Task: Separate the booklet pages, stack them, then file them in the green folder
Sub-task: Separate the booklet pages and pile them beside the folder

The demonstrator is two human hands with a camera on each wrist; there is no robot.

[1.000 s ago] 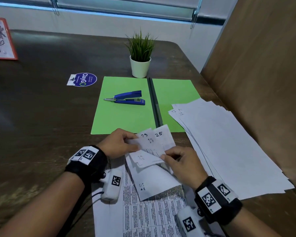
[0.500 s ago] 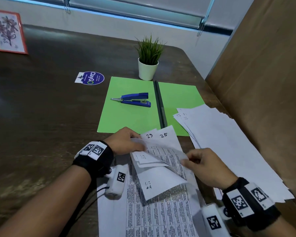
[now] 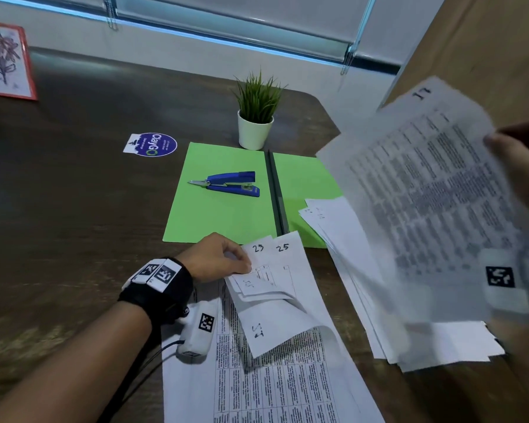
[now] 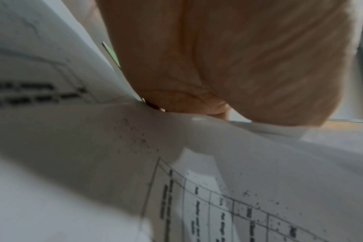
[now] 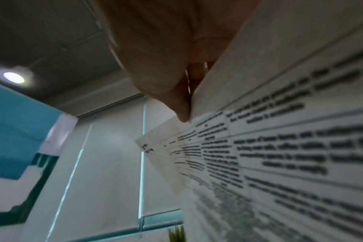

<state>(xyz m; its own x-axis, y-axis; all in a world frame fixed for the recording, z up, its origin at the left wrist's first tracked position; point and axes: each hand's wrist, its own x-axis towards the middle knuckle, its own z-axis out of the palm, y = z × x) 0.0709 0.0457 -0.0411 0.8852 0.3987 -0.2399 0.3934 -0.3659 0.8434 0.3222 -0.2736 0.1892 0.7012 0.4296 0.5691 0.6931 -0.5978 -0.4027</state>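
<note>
The booklet (image 3: 275,303) lies on the bench (image 3: 74,209) in front of you, just short of the near edge of the green folder (image 3: 223,203), its upper leaves curled back and corners marked 23 and 25 showing. Your left hand (image 3: 217,257) pins its top left corner, the fingers (image 4: 228,68) curled down and pinching the folded leaves there. Your right hand (image 3: 522,166) is raised well above the bench at the right, fingers (image 5: 166,70) and thumb pinching the edge of one loose printed page (image 3: 425,193), which hangs tilted in the air with a handwritten number at its top corner; the sheet is blurred in your head view. Under that page, a fanned stack of separated pages (image 3: 364,270) lies face down on the bench, its far corner overlapping the right half of the folder. The folder lies open and flat, a dark spine strip down its middle. A blue stapler (image 3: 232,183) rests on its left half. Behind the folder stands a small potted plant (image 3: 255,117), to the left of it a round blue sticker (image 3: 155,145), and at the far left a red-framed picture (image 3: 3,59).
</note>
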